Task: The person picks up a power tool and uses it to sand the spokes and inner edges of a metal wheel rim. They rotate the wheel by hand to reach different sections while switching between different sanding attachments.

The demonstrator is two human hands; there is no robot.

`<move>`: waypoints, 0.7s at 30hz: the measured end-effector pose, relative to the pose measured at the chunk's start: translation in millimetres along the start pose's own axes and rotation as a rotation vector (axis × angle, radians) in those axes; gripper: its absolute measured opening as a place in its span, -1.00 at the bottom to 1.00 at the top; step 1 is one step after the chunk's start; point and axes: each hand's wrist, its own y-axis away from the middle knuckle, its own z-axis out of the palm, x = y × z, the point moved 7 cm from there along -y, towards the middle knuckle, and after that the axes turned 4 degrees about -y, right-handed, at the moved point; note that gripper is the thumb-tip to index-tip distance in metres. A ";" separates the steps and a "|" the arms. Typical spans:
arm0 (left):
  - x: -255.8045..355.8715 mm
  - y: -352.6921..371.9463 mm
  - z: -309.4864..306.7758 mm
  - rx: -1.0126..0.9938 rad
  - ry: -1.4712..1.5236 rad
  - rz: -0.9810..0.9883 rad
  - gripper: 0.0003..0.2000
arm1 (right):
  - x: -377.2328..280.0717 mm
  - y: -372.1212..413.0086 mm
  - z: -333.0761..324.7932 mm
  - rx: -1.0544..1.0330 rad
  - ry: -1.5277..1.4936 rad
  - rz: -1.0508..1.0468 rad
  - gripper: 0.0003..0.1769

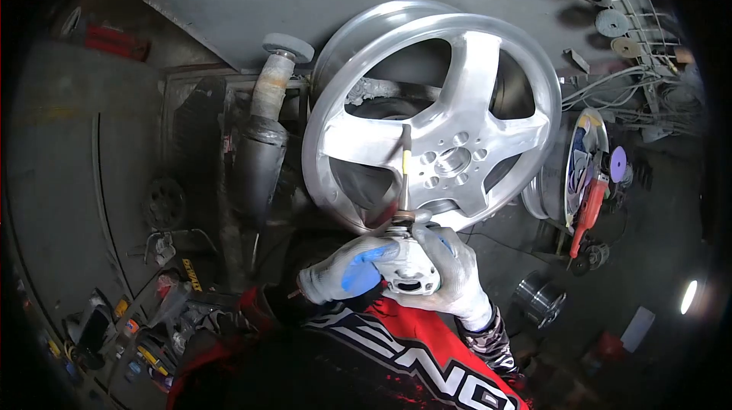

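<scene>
Both gloved hands grip a dusty pale power grinder [409, 263] held low in front of the chest. My left hand [347, 269], in a grey glove with a blue patch, wraps its left side. My right hand [454, 269] closes around the other side, thumb near the neck. From the grinder a long spindle [405, 189] with a yellow band points up, its dark tip overlapping a spoke of the bare-metal alloy wheel [358, 141]. The wheel faces me, tilted, with a hub bore and several bolt holes at its middle.
Left of the wheel stands a motor [263, 158] with a round buffing wheel [288, 48] on top. To the right hang a red angle grinder [589, 212] with a purple disc, and a rack [637, 13] with abrasive wheels. Cluttered tools [152, 334] lie lower left.
</scene>
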 end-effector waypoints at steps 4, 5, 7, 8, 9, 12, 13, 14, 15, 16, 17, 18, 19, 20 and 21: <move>10.2 -2.0 6.9 -0.014 0.046 0.065 -0.61 | 1.1 -4.4 -3.4 -0.052 0.001 0.017 -0.04; 28.0 -0.4 13.6 -0.025 -0.300 0.159 -0.62 | -1.1 -7.3 -0.1 -0.077 0.003 0.002 -0.05; 44.5 -5.8 18.7 0.057 0.064 -0.020 -0.61 | -3.7 -9.5 9.1 -0.116 -0.002 -0.040 -0.07; 39.7 -5.5 20.6 0.131 0.430 -0.196 -0.61 | -6.5 -13.6 11.5 -0.117 -0.008 -0.045 -0.07; 28.3 0.6 15.9 0.210 0.496 -0.166 -0.61 | -13.1 -20.3 14.8 -0.148 -0.026 -0.078 -0.06; 66.7 5.6 23.8 0.141 0.497 -0.092 -0.59 | -25.8 -37.9 24.4 -0.189 -0.063 -0.130 -0.04; 81.2 5.9 29.0 0.121 0.497 -0.067 -0.58 | -31.5 -44.3 26.6 -0.208 -0.076 -0.146 -0.02; 93.2 6.9 33.6 0.104 0.497 -0.052 -0.57 | -35.3 -48.6 29.2 -0.227 -0.089 -0.161 0.02; 101.9 8.6 37.0 0.097 0.494 -0.044 -0.56 | -35.5 -50.4 30.2 -0.211 -0.110 -0.172 0.01; 106.9 8.1 39.3 0.097 0.492 -0.041 -0.55 | -36.2 -50.4 29.5 -0.209 -0.110 -0.171 0.01; 107.8 7.9 40.3 0.105 0.493 -0.053 -0.54 | -37.0 -49.9 27.3 -0.198 -0.096 -0.164 0.02; 102.2 7.3 38.0 0.118 0.496 -0.076 -0.53 | -37.3 -48.7 24.9 -0.187 -0.079 -0.156 0.02; 91.6 7.1 34.1 0.144 0.505 -0.115 -0.52 | -36.4 -44.2 21.7 -0.187 -0.072 -0.152 0.02; 68.8 7.2 22.5 0.136 0.510 -0.116 -0.52 | -30.1 -37.5 17.0 -0.183 -0.055 -0.083 0.00; 29.8 7.2 6.3 0.052 0.484 -0.087 -0.54 | -23.2 -31.5 12.7 -0.179 -0.038 -0.015 -0.02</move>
